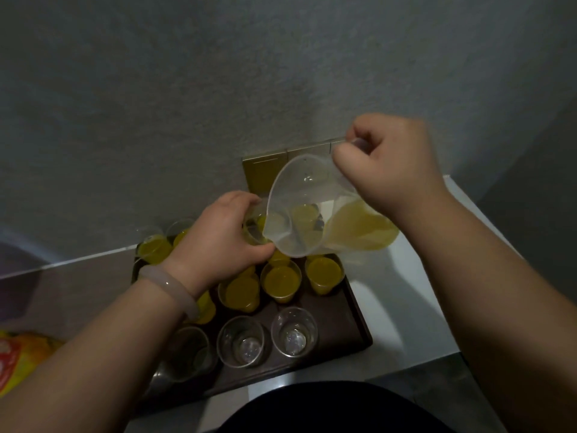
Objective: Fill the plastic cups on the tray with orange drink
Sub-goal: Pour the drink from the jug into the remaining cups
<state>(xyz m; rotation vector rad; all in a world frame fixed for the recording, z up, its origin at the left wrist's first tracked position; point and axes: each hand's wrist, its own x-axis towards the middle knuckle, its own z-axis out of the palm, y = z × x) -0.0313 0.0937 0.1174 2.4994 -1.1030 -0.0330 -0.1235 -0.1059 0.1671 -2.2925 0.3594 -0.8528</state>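
A dark brown tray (352,317) holds several clear plastic cups. The rear cups, such as one filled cup (280,280), contain orange drink. Three cups in the front row, among them an empty cup (293,335), hold nothing. My right hand (390,164) grips the handle of a clear plastic jug (309,210) tilted to the left, with orange drink (362,229) pooled in its lower side. My left hand (218,235) holds a clear cup (254,228) raised above the tray, right under the jug's spout. Most of that cup is hidden by my fingers and the jug.
The tray lies on a white counter (402,292) against a grey wall. An orange and yellow packet (18,357) lies at the far left. A yellow-brown panel (262,173) stands behind the tray. The counter's front edge runs close to my dark clothing.
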